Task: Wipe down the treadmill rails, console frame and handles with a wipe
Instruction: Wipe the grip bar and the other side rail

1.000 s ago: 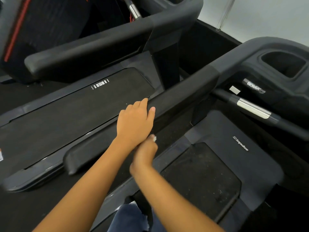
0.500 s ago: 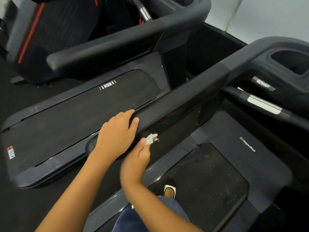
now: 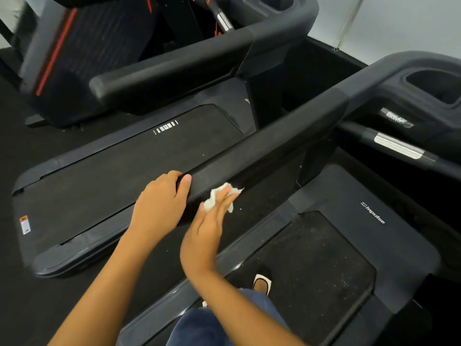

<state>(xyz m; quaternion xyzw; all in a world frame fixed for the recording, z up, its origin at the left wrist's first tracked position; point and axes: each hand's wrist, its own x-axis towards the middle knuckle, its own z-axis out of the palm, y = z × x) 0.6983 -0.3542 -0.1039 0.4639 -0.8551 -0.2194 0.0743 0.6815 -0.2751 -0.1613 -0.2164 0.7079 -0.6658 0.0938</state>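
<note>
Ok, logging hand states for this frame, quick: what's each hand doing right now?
Left hand: grips the end of the handrail.
Right hand: straight fingers press the wipe against the handrail's side.

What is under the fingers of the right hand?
A crumpled white wipe, which the right hand presses with straight fingers on the near side of the rail. Its edges show around the fingers; its middle and the rail behind it are covered.
</note>
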